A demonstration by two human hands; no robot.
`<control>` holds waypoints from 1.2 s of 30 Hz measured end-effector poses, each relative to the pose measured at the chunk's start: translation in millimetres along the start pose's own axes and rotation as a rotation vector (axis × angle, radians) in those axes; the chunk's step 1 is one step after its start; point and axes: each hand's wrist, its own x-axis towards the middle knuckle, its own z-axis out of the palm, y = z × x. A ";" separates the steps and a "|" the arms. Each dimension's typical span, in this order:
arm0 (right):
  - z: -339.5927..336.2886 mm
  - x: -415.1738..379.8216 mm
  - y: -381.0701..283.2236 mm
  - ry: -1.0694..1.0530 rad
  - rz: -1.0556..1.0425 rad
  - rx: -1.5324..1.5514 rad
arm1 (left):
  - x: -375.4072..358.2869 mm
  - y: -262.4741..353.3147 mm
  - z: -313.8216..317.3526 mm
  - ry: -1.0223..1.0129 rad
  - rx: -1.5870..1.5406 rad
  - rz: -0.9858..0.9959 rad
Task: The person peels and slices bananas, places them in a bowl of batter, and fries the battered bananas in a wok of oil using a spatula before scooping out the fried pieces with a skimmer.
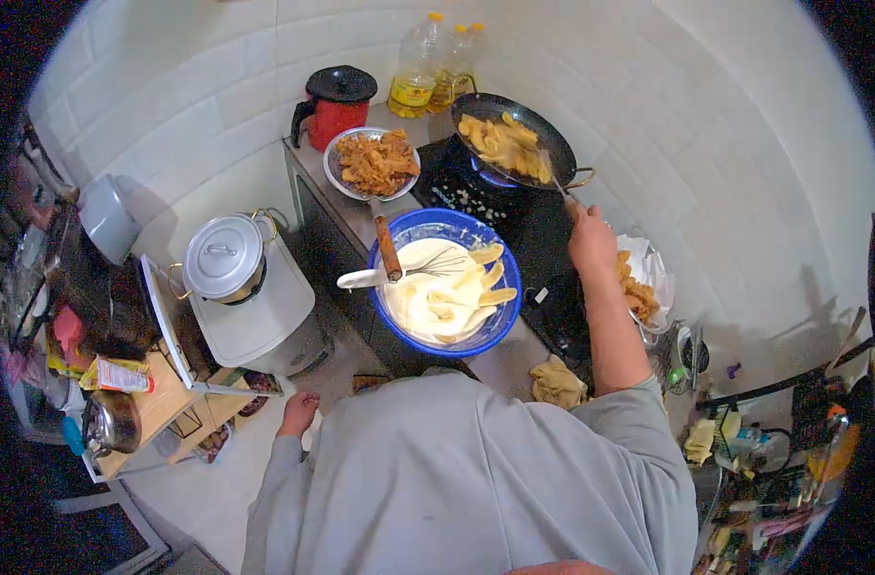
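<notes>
My right hand [590,240] is closed around the handle of a metal spatula [555,174], whose head is in the wok [562,134]. Golden fried pieces [504,144] lie in that wok, over a blue flame. My left hand [300,412] hangs low at my side, fingers curled, with nothing visible in it. In front of my body stands a blue basin [514,311] of pale batter [423,264], with banana slices at its right side and a whisk [447,261] resting in it. A strainer [387,244] full of brown fried pieces has its wooden handle reaching over the basin's rim.
Behind the strainer are a red jug [340,120] and oil bottles [413,77]. Right of my forearm, fried food sits on white paper [659,278]. A yellowish cloth [557,383] lies near my body. At left, a lidded pot [224,257] stands on a white bin [265,331].
</notes>
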 end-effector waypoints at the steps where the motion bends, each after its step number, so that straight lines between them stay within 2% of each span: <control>1: -9.8 -2.8 1.1 0.078 -0.034 0.062 | 1.8 -3.6 -0.4 -0.020 0.037 -0.033; 3: -24.2 0.7 3.8 0.099 -0.022 0.109 | 5.4 -4.9 -0.9 -0.044 0.076 -0.063; 6: -46.2 -2.4 4.2 0.126 -0.030 0.164 | 8.2 -13.6 -0.5 -0.042 0.137 0.004; 8: -50.1 -4.4 5.2 0.138 -0.043 0.174 | 19.4 -36.9 6.3 -0.067 -0.006 -0.109; 10: -50.8 -4.3 8.0 0.045 -0.076 0.152 | 30.0 -62.1 12.9 -0.083 -0.092 -0.143; 12: -51.8 -5.6 6.7 -0.008 -0.069 0.145 | 29.9 -56.5 10.8 -0.100 -0.181 -0.177; 14: -49.2 -5.2 6.3 -0.063 -0.064 0.139 | 6.6 8.8 -4.8 -0.066 0.134 -0.159; 16: -40.7 -0.5 5.9 -0.007 -0.050 0.153 | 20.5 -40.5 5.9 -0.070 0.067 -0.164; 18: -39.4 4.3 0.2 0.003 -0.048 0.133 | 18.3 -35.8 3.1 -0.074 0.000 -0.169; 21: -31.8 19.6 -4.0 -0.019 -0.036 0.079 | 9.7 -21.9 -2.3 -0.086 0.088 -0.212; 23: -21.7 29.8 -4.3 -0.053 -0.025 0.045 | 5.3 -27.7 -2.3 -0.051 0.257 0.005; 24: -16.7 34.4 -4.7 -0.068 -0.028 0.060 | 3.9 -27.7 -2.7 -0.048 0.256 0.006; 26: -12.3 40.1 -4.7 -0.081 -0.038 0.077 | -1.0 -26.8 -3.7 -0.070 0.218 -0.128; 29: -5.7 49.9 4.8 -0.066 -0.061 0.233 | 4.8 -70.9 6.3 -0.058 0.334 -0.055; 30: 1.4 57.1 9.9 -0.099 0.007 0.328 | 0.9 -75.2 7.4 -0.055 0.331 -0.056; 32: 1.6 66.0 21.9 -0.133 0.074 0.422 | -5.6 -78.3 8.7 -0.009 0.168 0.006; 33: -4.1 67.9 28.6 -0.239 0.112 0.569 | -8.4 -76.9 9.8 -0.008 0.168 0.005; 34: -8.5 67.9 33.8 -0.346 0.151 0.714 | -11.4 -75.5 11.5 0.006 -0.004 -0.158; 35: -10.0 66.3 37.9 -0.346 0.150 0.715 | -14.0 -71.0 11.9 0.021 -0.177 -0.320; 36: -11.1 63.8 41.4 -0.368 0.187 0.836 | -13.1 -79.4 13.5 0.023 -0.177 -0.319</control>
